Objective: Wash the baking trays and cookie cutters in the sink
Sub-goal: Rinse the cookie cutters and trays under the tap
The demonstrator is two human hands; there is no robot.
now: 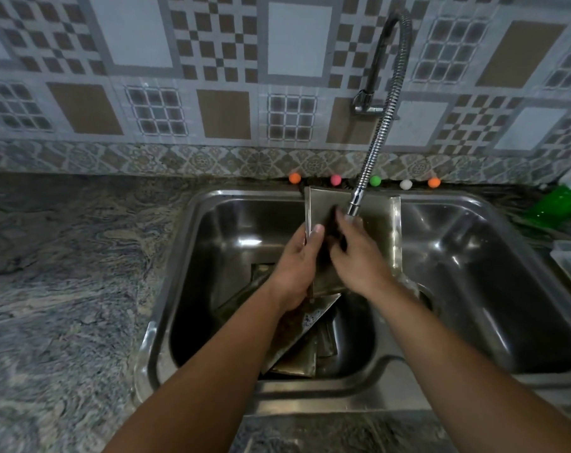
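Your left hand grips the rectangular steel baking tray's left edge, upright over the left sink basin; your right hand rubs its face, grip unclear.

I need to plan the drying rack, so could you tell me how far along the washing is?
Nothing visibly finished. In hand: left hand holds one baking tray upright under the faucet while the right hand rubs it. Left: other trays stacked in the left basin. No cookie cutters visible.
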